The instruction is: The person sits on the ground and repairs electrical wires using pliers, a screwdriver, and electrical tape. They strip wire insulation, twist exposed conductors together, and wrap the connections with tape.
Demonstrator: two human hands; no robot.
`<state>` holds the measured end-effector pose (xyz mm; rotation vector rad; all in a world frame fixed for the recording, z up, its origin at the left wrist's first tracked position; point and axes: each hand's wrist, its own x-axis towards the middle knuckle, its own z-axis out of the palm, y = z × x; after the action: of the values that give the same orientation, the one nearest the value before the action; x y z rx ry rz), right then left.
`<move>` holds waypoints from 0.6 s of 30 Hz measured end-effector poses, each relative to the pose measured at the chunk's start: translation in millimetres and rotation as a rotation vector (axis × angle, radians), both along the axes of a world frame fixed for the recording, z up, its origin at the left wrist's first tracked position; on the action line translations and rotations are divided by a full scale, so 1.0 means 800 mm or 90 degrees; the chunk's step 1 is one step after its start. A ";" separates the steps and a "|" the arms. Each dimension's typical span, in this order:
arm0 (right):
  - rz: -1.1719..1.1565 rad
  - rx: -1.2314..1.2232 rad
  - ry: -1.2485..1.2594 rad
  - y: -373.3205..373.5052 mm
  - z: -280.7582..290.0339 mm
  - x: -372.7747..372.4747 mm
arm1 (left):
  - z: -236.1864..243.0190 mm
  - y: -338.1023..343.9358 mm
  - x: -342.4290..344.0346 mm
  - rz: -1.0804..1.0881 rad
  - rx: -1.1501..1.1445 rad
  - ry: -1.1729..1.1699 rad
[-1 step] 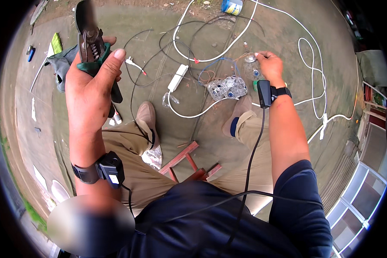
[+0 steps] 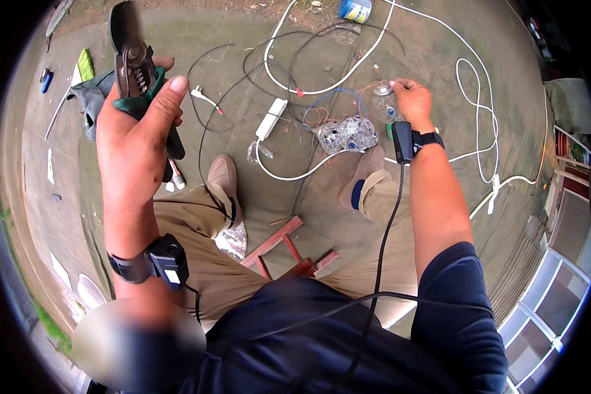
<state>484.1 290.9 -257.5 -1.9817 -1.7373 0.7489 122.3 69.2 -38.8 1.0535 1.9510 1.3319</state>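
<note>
Left of the white power strip (image 2: 272,119), the left hand (image 2: 132,134) is grasping a green-handled hand tool (image 2: 135,75), while right of the strip the right hand (image 2: 414,104) is curling its fingertips at the neck of the clear container (image 2: 383,104), though whether they are gripping it I cannot tell. The person seems to be positioning that container, which is sitting right of the strip, just beside those fingertips, and the next move is probably calling for a surer hold.
</note>
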 end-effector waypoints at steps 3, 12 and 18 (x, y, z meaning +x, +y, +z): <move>0.004 -0.020 -0.069 0.011 -0.030 0.003 | -0.005 0.001 -0.005 0.009 -0.014 -0.029; 0.013 0.004 -0.159 0.043 -0.086 0.009 | -0.028 0.005 -0.021 0.049 -0.072 0.015; 0.031 -0.094 -0.193 0.050 -0.106 0.012 | -0.033 0.010 -0.027 0.055 -0.100 0.046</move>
<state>493.9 331.2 -342.0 -2.2571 -1.9564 0.6343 100.5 77.4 -65.4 0.9637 2.1375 1.1774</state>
